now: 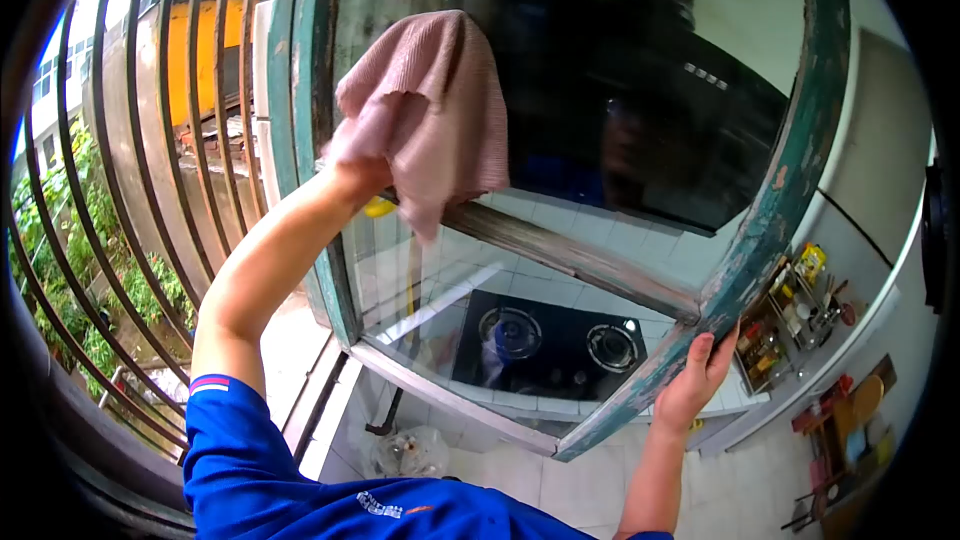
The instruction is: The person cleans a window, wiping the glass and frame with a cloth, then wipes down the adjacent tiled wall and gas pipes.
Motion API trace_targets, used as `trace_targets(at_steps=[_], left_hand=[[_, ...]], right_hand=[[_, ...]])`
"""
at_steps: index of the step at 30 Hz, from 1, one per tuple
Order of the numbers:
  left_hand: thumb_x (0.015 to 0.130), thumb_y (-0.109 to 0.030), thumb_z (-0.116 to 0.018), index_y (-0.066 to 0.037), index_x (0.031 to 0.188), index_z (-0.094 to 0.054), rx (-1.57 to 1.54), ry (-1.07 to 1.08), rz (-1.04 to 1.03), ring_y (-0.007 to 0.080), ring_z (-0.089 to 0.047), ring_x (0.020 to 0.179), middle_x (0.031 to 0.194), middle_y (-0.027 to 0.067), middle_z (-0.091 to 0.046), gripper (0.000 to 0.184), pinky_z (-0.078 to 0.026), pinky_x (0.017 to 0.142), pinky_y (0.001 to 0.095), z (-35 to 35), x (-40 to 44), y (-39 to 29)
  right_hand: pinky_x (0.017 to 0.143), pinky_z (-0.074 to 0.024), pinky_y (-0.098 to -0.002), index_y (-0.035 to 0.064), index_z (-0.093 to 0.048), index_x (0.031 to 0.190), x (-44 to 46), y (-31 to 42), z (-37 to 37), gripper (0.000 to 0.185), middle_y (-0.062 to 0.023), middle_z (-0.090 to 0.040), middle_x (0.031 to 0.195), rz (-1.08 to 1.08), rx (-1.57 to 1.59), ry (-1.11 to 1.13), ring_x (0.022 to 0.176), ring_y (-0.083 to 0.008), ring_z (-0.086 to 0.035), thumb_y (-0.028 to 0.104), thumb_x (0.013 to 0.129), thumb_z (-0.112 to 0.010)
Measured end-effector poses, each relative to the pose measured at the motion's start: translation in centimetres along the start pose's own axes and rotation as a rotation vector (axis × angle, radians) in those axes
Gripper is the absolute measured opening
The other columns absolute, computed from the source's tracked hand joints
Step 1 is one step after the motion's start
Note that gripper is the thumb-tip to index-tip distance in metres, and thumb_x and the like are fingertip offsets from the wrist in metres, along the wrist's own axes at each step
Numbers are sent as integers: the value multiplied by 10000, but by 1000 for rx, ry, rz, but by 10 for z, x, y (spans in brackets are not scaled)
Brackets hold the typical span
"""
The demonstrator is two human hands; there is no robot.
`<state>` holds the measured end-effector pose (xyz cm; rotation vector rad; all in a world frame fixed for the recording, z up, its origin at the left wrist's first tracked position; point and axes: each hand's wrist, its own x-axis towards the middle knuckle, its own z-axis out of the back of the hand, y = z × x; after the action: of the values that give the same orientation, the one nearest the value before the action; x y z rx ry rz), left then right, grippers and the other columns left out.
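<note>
Pink cloth (460, 105), hiding whether the left hand (360, 154) grips it, could snag on the flaking frame (768, 195) the right hand (692, 385) clasps.

The cloth (455, 110) is dusty pink with fine ribbed lines. Patchy green colours the window frame (777, 190). The blue shirt (240, 440) has red and white stripes at its sleeve edge

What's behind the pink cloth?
Upper glass pane and wooden crossbar show past its edges. The glass directly behind the cloth, held in the left hand, is covered.
</note>
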<state>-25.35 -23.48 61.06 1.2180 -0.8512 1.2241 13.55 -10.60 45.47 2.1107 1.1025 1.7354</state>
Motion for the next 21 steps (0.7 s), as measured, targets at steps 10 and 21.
trace_targets(at_steps=[10, 21], left_hand=[[963, -165, -539, -140, 1478, -349, -120, 79, -77, 236, -429, 1328, 1446, 151, -426, 550, -289, 1164, 353, -8, 11, -28], [980, -126, -516, -136, 1469, -366, -493, 296, -206, 228, -462, 1307, 1426, 157, -454, 511, -314, 1155, 346, -29, 21, -82]], right_hand=[[1092, -283, -325, -72, -320, 1439, 2, 1, -3, 710, -120, -419, 1421, 22, 11, 25, 1264, -208, -418, 360, 957, -610], [1044, -329, -309, -36, -371, 1420, 3, -2, -4, 606, -82, -479, 1352, 50, 59, 20, 1186, -178, -462, 302, 971, -597]])
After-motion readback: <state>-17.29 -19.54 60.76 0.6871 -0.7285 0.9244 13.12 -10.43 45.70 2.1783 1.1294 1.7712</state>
